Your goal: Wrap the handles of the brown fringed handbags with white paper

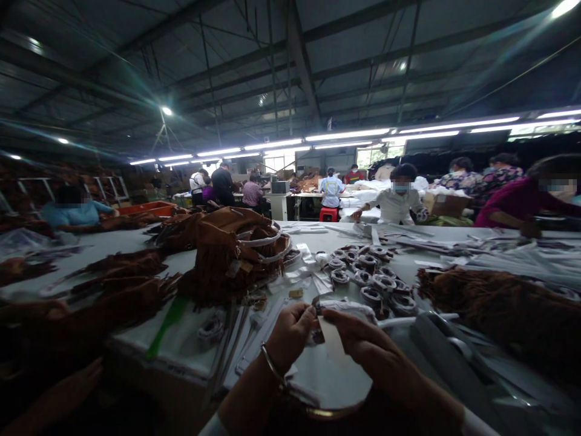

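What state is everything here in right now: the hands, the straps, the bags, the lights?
Left hand: closed, pinching the strip.
Right hand: closed on the same strip.
Strip: white, held between both hands above the table.
Coiled straps: rolled up, lying clustered on the table.
Fringed bags: brown, heaped in a pile.
Tube lights: on.
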The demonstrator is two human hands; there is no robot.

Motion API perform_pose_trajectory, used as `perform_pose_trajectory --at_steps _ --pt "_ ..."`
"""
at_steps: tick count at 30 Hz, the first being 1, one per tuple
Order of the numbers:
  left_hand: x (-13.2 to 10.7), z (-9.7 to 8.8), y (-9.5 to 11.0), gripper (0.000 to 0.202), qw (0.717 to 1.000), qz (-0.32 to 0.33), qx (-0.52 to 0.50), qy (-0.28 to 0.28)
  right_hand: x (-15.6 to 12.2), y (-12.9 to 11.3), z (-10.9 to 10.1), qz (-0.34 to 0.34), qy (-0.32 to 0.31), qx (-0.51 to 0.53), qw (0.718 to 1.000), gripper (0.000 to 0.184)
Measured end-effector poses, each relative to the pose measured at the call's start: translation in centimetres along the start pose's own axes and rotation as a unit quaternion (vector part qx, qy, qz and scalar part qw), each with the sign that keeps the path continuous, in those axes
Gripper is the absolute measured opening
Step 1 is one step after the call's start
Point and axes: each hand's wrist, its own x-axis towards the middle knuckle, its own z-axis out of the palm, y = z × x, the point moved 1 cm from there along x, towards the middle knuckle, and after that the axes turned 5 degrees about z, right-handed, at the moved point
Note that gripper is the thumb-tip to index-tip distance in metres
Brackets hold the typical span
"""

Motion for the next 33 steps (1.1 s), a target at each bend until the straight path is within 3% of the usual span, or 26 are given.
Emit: perform_pose_trajectory --at_steps 3,5,8,11,14,17,19,24,28,30,33 --pt "-0.2 0.0 0.1 0.042 0.999 0.029 0.037 -0.005 2.1 -1.6 -0.7 -0.075 -0.014 -0.139 0.987 0.033" --pt "-0.5 0.0 0.3 0.041 0.995 0.057 0.084 -0.001 3.4 -2.4 -0.8 -0.105 0.02 -0.248 0.963 0.021" --pt "-0.9 0.0 0.8 0.041 0.984 0.104 0.143 -0.003 4.9 -2.8 -0.8 -0.136 0.074 -0.332 0.931 0.021" --pt "-1.1 0.2 1.2 0.043 0.974 0.138 0.181 -0.01 5.8 -2.1 -0.8 -0.076 0.056 -0.314 0.945 0.02" --pt "-1.1 0.2 1.4 0.048 0.972 0.126 0.194 -0.041 6.0 -1.2 -0.6 -0.02 0.048 -0.298 0.953 0.019" --pt "-0.9 0.1 1.5 0.048 0.969 0.11 0.202 -0.09 5.8 -0.9 -0.3 -0.033 0.083 -0.304 0.948 0.016" --pt "-0.8 0.1 1.4 0.046 0.963 0.119 0.225 -0.09 5.6 -0.9 -0.3 -0.038 0.09 -0.287 0.953 0.014" --pt "-0.8 0.3 0.4 0.045 0.96 0.111 0.248 -0.06 5.7 -1.9 -1.3 -0.048 0.001 -0.224 0.973 0.018" --pt "-0.9 0.8 0.2 0.035 0.956 0.143 0.253 -0.041 5.8 -3.1 -1.6 -0.103 -0.041 -0.338 0.934 0.027" --pt "-0.9 1.0 0.3 0.032 0.956 0.153 0.25 -0.032 5.9 -2.9 -1.1 -0.093 -0.025 -0.367 0.925 0.03" --pt "-1.0 1.3 0.2 0.035 0.964 0.143 0.223 -0.032 6.4 -2.0 -0.3 -0.013 0.087 -0.211 0.974 0.036"
